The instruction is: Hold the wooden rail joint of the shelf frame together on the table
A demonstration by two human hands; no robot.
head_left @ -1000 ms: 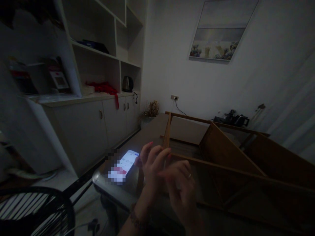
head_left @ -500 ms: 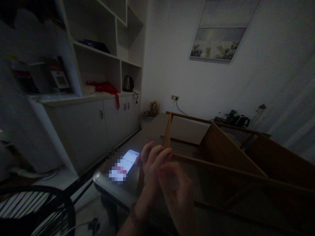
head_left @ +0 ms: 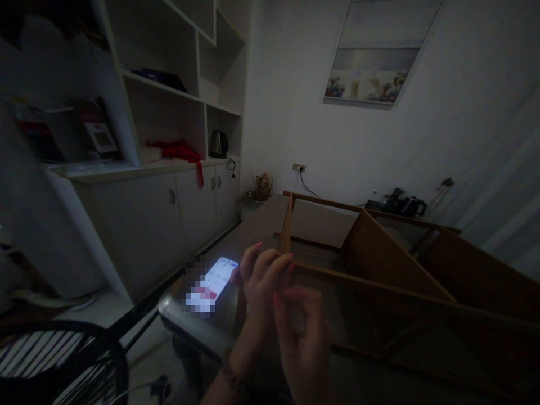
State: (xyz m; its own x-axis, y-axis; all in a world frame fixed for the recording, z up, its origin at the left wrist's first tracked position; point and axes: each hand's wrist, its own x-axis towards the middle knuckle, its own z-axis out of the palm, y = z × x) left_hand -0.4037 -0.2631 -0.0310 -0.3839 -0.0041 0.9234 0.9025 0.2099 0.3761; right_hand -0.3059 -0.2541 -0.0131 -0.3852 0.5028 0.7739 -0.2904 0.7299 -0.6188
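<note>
My left hand (head_left: pixel 262 284) is raised in front of a wooden frame (head_left: pixel 320 273), its fingers curled and the palm side turned away. Whatever those fingers may hold is hidden. Close beside it, my right hand (head_left: pixel 304 332) has the thumb and index finger brought together near the left fingertips. Anything in that pinch is too small and dark to make out. A lit phone (head_left: pixel 219 278) showing a timer-like screen lies on the table (head_left: pixel 257 225), left of my left hand. The frame, with slanted wooden panels inside, lies across the table to the right.
A black chair or fan-like grille (head_left: pixel 63 360) stands at lower left. Along the left wall runs a white cabinet (head_left: pixel 147 219) with a kettle (head_left: pixel 218 144) and red cloth (head_left: pixel 179 151). Dark appliances (head_left: pixel 405 203) sit beyond the frame. The room is dim.
My right hand has shifted slightly, its thumb and index finger now higher and nearer the left fingertips. The left hand stays almost in place.
</note>
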